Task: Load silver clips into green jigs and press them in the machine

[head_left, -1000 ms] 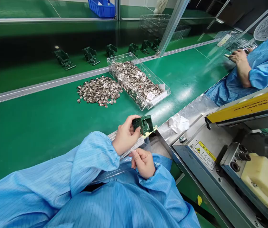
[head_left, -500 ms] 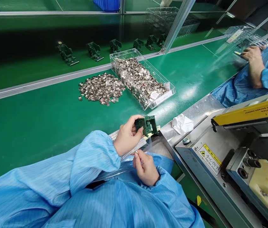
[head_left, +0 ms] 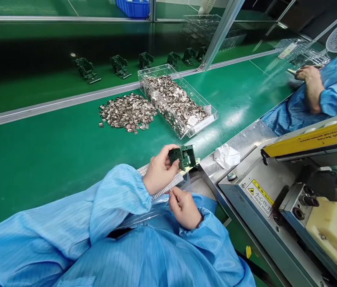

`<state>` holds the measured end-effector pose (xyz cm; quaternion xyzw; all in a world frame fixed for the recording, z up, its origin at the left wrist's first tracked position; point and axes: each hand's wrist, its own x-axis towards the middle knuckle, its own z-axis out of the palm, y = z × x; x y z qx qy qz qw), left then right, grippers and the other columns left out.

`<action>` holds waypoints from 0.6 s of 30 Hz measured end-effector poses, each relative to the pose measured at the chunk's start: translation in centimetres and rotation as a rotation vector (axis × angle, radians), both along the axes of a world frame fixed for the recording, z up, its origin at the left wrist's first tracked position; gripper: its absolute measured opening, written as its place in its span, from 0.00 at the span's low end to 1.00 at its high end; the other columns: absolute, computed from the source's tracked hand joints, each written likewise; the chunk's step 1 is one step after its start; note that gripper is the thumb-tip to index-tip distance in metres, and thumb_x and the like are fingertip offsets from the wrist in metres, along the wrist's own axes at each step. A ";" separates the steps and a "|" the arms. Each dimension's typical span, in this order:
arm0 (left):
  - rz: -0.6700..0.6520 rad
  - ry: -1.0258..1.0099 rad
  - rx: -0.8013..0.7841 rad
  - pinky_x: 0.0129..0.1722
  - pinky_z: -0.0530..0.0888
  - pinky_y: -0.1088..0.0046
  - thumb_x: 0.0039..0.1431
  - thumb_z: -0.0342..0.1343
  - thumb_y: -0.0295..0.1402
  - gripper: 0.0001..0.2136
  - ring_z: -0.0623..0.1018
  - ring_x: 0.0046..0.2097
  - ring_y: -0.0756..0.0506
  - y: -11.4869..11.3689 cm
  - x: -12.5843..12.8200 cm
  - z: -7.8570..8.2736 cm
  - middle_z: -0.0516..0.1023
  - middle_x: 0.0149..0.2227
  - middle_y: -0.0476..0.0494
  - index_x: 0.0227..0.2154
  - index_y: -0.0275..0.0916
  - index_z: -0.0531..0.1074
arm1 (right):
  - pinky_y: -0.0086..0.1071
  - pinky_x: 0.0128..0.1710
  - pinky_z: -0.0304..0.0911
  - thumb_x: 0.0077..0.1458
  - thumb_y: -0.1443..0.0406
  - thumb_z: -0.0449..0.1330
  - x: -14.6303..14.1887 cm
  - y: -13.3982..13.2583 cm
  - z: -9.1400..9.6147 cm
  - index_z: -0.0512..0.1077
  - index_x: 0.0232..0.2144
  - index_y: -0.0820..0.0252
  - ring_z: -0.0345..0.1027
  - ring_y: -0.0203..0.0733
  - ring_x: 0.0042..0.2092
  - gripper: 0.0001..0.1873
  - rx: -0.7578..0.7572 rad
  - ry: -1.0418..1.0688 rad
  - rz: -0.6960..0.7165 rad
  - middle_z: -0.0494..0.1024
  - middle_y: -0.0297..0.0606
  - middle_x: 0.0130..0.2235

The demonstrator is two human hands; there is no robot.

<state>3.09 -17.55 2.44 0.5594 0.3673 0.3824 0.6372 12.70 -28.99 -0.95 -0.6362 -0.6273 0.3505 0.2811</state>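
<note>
My left hand [head_left: 162,169] is closed around a dark green plastic frame [head_left: 183,156], holding it above the table's near edge. The frame has a square opening at its right side. Below that hand lies a sheet of small pale labels [head_left: 168,187], partly covered by the wrist and sleeve. My right hand [head_left: 184,208] is just under the sheet, thumb and forefinger pinched at its lower edge. What sits between those fingertips is too small to make out. Clear plastic film [head_left: 156,213] lies beneath, by my lap.
A heap of small metal pieces [head_left: 128,111] lies beside a clear tray [head_left: 202,124] of similar pieces. Several green frames [head_left: 120,67] stand on the strip behind. At right are a crumpled white wad [head_left: 227,156], a machine [head_left: 246,183] with an injury warning, and a co-worker's hand [head_left: 312,85].
My right hand has shifted slightly, its fingertips still pinched at the sheet's edge. My left hand keeps the green frame almost still. The camera view has turned a little.
</note>
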 end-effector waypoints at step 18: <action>-0.025 -0.168 0.015 0.33 0.77 0.77 0.56 0.58 0.33 0.20 0.77 0.34 0.51 -0.1 -0.3 -0.3 0.74 0.37 0.47 0.51 0.41 0.61 | 0.33 0.31 0.71 0.59 0.58 0.60 2.9 -1.4 4.0 0.69 0.33 0.58 0.76 0.43 0.29 0.09 0.193 0.237 -0.521 0.80 0.38 0.27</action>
